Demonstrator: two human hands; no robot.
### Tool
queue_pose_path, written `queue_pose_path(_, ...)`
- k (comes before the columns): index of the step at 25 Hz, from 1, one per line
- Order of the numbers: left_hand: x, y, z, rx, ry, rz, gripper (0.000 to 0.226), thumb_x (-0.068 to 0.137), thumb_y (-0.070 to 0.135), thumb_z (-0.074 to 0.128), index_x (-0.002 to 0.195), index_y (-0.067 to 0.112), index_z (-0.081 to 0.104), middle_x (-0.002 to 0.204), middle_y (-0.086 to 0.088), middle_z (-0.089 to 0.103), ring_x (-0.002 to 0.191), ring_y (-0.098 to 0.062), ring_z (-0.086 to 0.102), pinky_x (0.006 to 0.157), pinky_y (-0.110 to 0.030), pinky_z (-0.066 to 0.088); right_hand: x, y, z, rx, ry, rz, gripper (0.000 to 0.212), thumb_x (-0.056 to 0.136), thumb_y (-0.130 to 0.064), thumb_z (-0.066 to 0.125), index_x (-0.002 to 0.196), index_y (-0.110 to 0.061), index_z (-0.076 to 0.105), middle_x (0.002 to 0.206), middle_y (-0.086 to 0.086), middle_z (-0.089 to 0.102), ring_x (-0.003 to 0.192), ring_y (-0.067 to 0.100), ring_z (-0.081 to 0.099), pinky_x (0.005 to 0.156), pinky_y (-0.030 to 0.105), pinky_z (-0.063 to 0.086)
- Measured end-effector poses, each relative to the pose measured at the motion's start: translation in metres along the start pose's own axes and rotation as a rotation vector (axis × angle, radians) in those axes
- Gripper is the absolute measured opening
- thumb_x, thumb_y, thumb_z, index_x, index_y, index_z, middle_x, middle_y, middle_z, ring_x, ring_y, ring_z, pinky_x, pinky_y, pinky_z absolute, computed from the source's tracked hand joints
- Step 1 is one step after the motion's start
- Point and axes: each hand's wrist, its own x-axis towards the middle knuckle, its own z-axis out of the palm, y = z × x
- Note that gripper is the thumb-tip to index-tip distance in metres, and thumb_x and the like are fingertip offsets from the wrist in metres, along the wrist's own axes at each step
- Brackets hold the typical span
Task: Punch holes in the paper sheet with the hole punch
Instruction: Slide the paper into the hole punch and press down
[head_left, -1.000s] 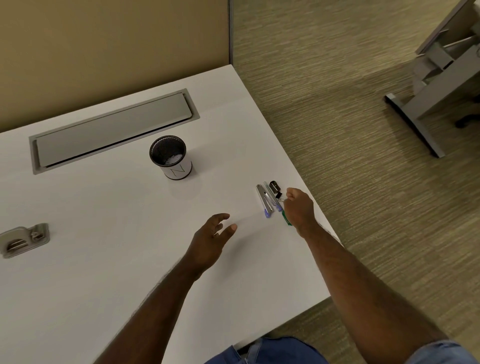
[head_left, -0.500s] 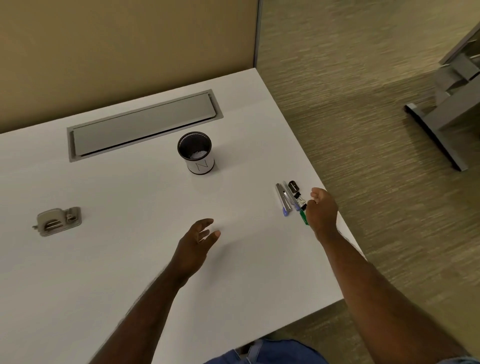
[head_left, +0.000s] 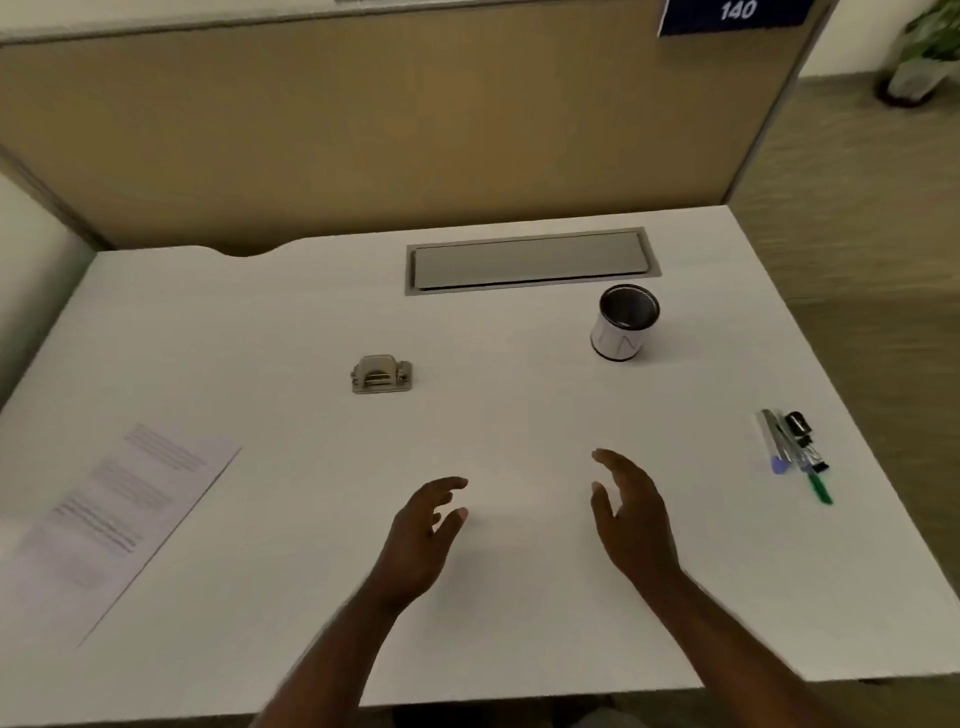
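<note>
Only the head cam here, so one view to go through. I've got both hands over the middle of the white bench (head_left: 291, 322), neither touching anything. My left hand (head_left: 421, 540) is loosely open, fingers curled a bit, empty. My right hand (head_left: 631, 514) is open too, fingers stretched forward, palm turned inward, also empty. The hole punch (head_left: 382, 374), small and grey, sits on the bench past my left hand, well apart from it. The paper sheet (head_left: 114, 514) lies flat way off to the left near the bench edge, printed text on it. A black-rimmed cup (head_left: 623, 325) stands far right, and some pens (head_left: 792, 452) lie by the right edge
</note>
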Motion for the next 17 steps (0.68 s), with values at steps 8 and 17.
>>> queue_pose_path(8,-0.055,-0.085,-0.132,0.058,0.112,-0.029,0.029,0.090,0.025,0.061,0.118,0.031,0.057,0.122,0.016,0.056,0.112,-0.002,0.053,0.084,-0.008,0.040,-0.036,-0.128,0.122,0.028,-0.294,-0.153,0.038,0.086,-0.009,0.062,0.122,-0.019,0.057,0.127,-0.002,0.059,0.119,0.017,0.052,0.098,0.032,0.045)
queue_pose_path(17,-0.092,-0.134,-0.228,0.097,0.429,-0.201,0.034,0.087,0.033,0.064,0.119,0.034,0.054,0.124,0.017,0.051,0.113,-0.002,0.049,0.089,-0.007,0.037,-0.010,-0.219,0.231,-0.016,-0.653,-0.368,0.038,0.083,-0.010,0.063,0.121,-0.016,0.057,0.124,0.000,0.059,0.113,0.020,0.054,0.089,0.025,0.041)
